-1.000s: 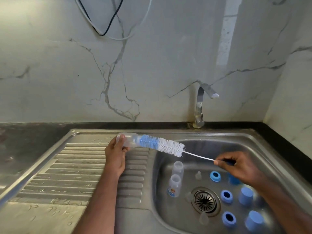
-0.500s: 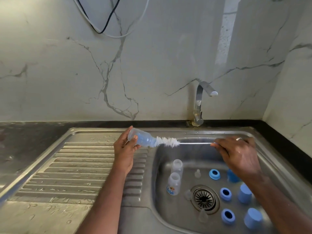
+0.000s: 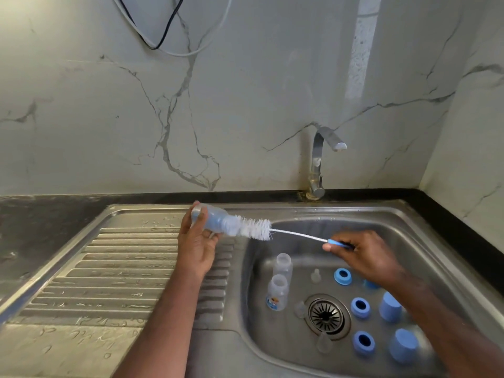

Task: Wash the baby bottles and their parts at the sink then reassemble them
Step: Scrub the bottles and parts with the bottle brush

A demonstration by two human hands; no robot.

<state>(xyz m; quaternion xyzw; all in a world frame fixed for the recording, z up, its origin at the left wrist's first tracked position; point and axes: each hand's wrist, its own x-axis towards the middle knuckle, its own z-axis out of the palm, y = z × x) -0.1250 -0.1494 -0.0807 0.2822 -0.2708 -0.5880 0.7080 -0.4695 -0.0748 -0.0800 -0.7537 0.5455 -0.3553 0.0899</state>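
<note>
My left hand (image 3: 197,245) grips a clear baby bottle (image 3: 215,220), held sideways above the seam between drainboard and basin. A bottle brush (image 3: 253,229) with white and blue bristles is partly inside the bottle's mouth. My right hand (image 3: 365,255) pinches the brush's blue handle over the basin. Two more clear bottles (image 3: 278,291) stand upright in the sink. Around the drain lie blue collar rings (image 3: 342,276), blue caps (image 3: 390,306) and clear teats (image 3: 315,275).
The steel sink basin (image 3: 425,241) has a drain strainer (image 3: 326,315) at its middle. A wet ribbed drainboard (image 3: 109,274) lies to the left. The chrome tap (image 3: 319,165) stands at the back, not running. Cables (image 3: 163,36) hang on the marble wall.
The brush slid further into the bottle, then partly out again, with more white bristles showing now. My right hand dropped lower over the basin. The bottle tilted slightly.
</note>
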